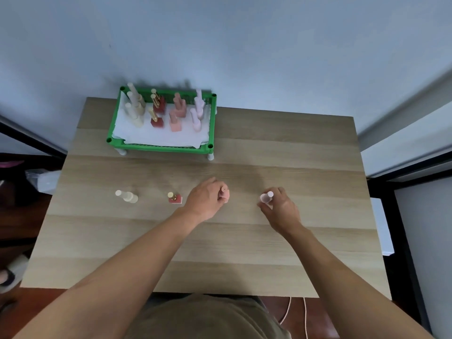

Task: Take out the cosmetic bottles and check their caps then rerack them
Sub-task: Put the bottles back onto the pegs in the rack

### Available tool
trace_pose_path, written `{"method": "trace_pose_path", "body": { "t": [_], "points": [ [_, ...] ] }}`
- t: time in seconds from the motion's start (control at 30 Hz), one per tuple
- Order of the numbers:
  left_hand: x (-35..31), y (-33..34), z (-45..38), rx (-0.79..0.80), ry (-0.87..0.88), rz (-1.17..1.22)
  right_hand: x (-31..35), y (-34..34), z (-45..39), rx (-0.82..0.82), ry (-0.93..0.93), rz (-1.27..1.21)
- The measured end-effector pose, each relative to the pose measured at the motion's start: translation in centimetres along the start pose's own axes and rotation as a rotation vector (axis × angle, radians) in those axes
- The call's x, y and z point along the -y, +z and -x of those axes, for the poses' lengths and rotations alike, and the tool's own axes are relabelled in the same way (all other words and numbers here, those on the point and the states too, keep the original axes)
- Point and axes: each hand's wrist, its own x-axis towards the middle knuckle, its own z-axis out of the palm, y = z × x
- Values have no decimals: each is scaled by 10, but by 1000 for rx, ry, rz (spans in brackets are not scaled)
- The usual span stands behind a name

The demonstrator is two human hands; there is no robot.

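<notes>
The left hand [208, 199] covers most of the peach bottle [224, 194]; only the cap top and a strip of the body show past the knuckles at the hand's right edge. The fingers are curled round that bottle, which stands on the wooden table [244, 241], and the exact fingertip contact is hidden behind the back of the hand. The right hand [281, 211] hides the lower body of the pale pink bottle [266, 197]. Its cap and shoulder project up and to the left from the fingers, tilted, and the fingers and thumb are closed round the lower part. Whether the base of this bottle touches the table cannot be determined.

Two bottles stand free to the left of the left hand: a red bottle with a gold cap [175, 198] just beside the wrist, and a cream bottle [127, 196] further left, well apart from both hands.

The green rack [161, 148] sits at the far left of the table, against the wall, lined with white paper. It holds cream, red-and-gold, peach and pale pink bottles arranged in four columns. The rear bottles overlap one another and are blurred, so an exact count per column cannot be read. The rack's far legs are hidden; two white front feet are visible.

Both forearms extend in from the lower frame edge
</notes>
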Motion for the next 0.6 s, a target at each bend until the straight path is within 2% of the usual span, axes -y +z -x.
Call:
{"method": "trace_pose_path", "body": {
  "t": [0.17,0.3,0.6],
  "points": [
    [-10,-33,-6,-40,39,80,32,-26,-22,-21,-26,-33],
    [-9,-69,-11,-79,81,164,65,-44,-39,-63,-131,-50],
    [34,-141,-15,-242,-27,88,133,-64,-64,-119,-311,-78]
  ]
}}
